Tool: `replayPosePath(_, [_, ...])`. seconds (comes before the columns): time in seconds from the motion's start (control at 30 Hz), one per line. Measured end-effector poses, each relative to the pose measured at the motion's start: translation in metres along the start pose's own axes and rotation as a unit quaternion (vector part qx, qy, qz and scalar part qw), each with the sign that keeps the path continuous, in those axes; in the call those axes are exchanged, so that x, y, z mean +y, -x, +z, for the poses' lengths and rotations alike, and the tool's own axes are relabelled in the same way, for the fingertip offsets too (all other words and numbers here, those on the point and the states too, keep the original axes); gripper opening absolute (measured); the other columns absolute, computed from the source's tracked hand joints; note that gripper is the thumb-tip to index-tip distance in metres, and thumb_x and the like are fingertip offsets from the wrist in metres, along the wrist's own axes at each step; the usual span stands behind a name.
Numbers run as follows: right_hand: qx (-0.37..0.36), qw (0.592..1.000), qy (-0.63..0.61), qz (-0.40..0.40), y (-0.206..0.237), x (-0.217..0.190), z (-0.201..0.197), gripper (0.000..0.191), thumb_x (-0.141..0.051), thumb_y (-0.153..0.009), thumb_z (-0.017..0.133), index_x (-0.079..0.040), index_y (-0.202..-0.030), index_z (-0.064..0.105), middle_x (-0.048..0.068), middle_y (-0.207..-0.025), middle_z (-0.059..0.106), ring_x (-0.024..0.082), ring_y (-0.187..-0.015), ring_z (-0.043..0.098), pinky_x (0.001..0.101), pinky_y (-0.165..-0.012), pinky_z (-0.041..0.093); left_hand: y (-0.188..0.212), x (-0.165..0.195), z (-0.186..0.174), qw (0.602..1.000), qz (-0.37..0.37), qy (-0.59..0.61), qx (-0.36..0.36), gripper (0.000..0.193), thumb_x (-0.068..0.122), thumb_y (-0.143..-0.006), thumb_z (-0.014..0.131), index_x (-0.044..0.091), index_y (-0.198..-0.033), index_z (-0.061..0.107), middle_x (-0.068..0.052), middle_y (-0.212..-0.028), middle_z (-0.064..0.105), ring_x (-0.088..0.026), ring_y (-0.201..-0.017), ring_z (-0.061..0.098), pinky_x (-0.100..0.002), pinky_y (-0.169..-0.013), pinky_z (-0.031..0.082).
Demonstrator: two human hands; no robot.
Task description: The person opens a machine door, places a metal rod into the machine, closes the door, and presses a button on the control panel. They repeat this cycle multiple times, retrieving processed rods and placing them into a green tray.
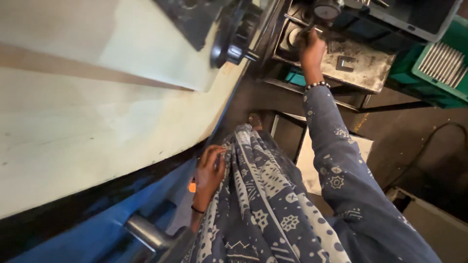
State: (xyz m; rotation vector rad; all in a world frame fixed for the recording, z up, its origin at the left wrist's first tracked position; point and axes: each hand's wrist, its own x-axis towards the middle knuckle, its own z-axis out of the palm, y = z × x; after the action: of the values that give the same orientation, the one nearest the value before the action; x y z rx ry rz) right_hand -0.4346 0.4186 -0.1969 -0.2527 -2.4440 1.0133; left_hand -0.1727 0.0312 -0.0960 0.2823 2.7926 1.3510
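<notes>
My right hand (311, 49) reaches forward and up to a metal tray (363, 68) on a stand, its fingers closed around a small metal part (296, 35) at the tray's left end. A beaded bracelet circles that wrist. My left hand (209, 170) rests low against the folds of my patterned blue and white garment (265, 195), fingers bent on the cloth, close beside the edge of a large cream machine body (97, 122). A thin dark band sits on the left wrist.
A black handwheel (233, 36) sticks out of the cream machine. Its base is blue (97, 229), with a steel handle (146, 233) low down. A green crate (434, 63) stands at the right, a dark bin (414, 17) above the tray, and a cable (429, 141) lies on the dark floor.
</notes>
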Motion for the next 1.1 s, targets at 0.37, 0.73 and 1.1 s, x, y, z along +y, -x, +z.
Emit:
replayPosePath(0.37, [0.019, 0.999, -0.042, 0.012, -0.006, -0.016, 0.003, 0.018, -0.007, -0.092, 0.072, 0.001, -0.107, 0.066, 0.019, -0.086, 0.074, 0.035, -0.076, 0.075, 0.0405, -0.068, 0.058, 0.005, -0.016, 0.001, 0.999, -0.001, 0.013, -0.042, 0.019, 0.009, -0.093, 0.067, 0.014, -0.112, 0.067, -0.008, -0.120, 0.067, -0.030, -0.112, 0.067, -0.038, -0.092, 0.055])
replayPosePath(0.73, [-0.015, 0.998, 0.039, 0.043, 0.025, 0.004, 0.000, 0.035, -0.015, -0.089, 0.079, -0.001, -0.118, 0.065, 0.022, -0.099, 0.073, 0.042, -0.090, 0.070, 0.0474, -0.076, 0.054, -0.032, 0.004, 0.022, 0.997, 0.040, 0.039, -0.055, 0.018, 0.007, -0.093, 0.066, 0.006, -0.110, 0.068, -0.015, -0.115, 0.069, -0.036, -0.111, 0.066, -0.043, -0.097, 0.051])
replayPosePath(1.1, [0.173, 0.851, -0.337, 0.364, 0.037, 0.094, -0.118, 0.017, -0.019, -0.107, 0.056, -0.002, -0.104, 0.054, 0.003, -0.067, 0.051, 0.018, -0.053, 0.048, 0.0329, -0.047, 0.040, -0.122, 0.055, 0.082, 0.984, 0.027, 0.068, -0.163, 0.019, 0.004, -0.091, 0.064, 0.004, -0.109, 0.068, -0.014, -0.103, 0.070, -0.032, -0.098, 0.069, -0.040, -0.087, 0.054])
